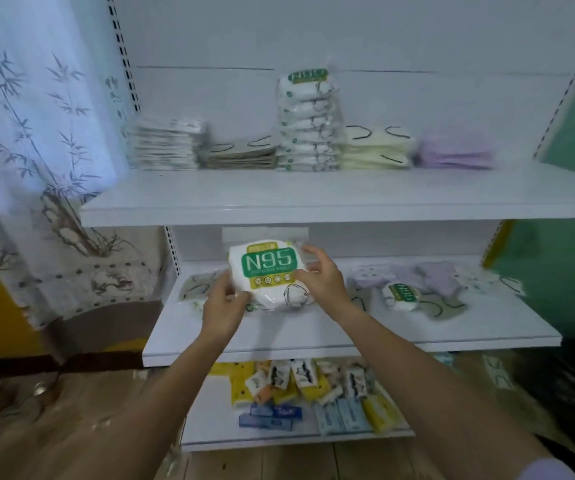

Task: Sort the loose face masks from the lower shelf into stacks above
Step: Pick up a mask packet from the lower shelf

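Spanning the unit, the upper shelf [314,199] carried stacks sorted by kind, so each new pack had an obvious home. The tall N95 stack [308,123] stood in the middle between a grey pile [241,157] and a cream stack [376,150], with a purple stack [456,152] at the right end. The lower shelf [314,337] beneath held the loose masks [435,278] lying jumbled, a second N95 pack [400,296] among them. The held N95 pack [267,271] hovered above that shelf's left half, label facing the camera, probably so its type could be read. The left hand [222,306] pinched its lower left edge; the right hand [320,278] curled round its right side.
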Demonstrator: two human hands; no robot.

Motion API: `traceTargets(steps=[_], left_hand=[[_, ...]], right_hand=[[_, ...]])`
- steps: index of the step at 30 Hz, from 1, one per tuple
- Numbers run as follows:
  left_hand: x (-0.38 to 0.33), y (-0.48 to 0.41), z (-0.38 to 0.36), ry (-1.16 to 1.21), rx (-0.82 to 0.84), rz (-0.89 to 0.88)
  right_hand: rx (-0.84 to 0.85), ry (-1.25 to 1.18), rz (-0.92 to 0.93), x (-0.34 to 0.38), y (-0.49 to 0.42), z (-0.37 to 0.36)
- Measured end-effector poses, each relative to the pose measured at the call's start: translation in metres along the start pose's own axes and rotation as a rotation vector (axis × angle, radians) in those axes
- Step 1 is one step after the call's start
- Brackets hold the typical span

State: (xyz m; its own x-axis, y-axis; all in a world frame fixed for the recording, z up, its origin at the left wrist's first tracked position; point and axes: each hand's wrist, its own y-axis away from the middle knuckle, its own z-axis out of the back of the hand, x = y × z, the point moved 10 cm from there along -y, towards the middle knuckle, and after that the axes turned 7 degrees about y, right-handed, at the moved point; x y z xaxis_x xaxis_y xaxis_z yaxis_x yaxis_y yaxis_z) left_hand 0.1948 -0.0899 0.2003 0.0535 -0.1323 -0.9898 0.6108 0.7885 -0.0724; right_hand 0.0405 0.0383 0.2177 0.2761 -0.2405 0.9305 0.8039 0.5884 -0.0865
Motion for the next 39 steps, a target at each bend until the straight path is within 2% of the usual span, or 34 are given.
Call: traceTargets(steps=[8, 13, 17, 21, 24, 29, 35, 39], left_hand=[[-0.07, 0.017, -0.021, -0.026, -0.16, -0.197], [-0.122, 0.027, -0.064, -0.06, -0.13, -0.356], [-0.141, 0.026, -0.09, -0.122, -0.129, -0.403], [-0.152, 0.009, -0.108, -0.148, -0.125, -0.42], [-0.163, -0.014, -0.117, -0.19, -0.117, -0.436], [-0.173, -0.059, -0.13, -0.262, -0.016, -0.452], [-0.176, -0.122, -0.132, -0.379, 0.023, -0.477], [-0.164, -0.163, -0.133, -0.562, 0.13, -0.436]], right_hand=[[-0.031, 0.12, 0.283, 0.06, 0.018, 0.058], [-0.065, 0.229, 0.358, 0.078, 0.007, 0.122], [-0.069, 0.274, 0.344, 0.076, -0.006, 0.149], [-0.047, 0.142, 0.263, 0.081, -0.028, 0.165], [-0.025, 0.172, 0.304, 0.094, -0.052, 0.17], [-0.066, 0.241, 0.346, 0.101, -0.099, 0.166], [-0.059, 0.281, 0.315, 0.101, -0.161, 0.145], [-0.041, 0.334, 0.262, 0.096, -0.199, 0.134]])
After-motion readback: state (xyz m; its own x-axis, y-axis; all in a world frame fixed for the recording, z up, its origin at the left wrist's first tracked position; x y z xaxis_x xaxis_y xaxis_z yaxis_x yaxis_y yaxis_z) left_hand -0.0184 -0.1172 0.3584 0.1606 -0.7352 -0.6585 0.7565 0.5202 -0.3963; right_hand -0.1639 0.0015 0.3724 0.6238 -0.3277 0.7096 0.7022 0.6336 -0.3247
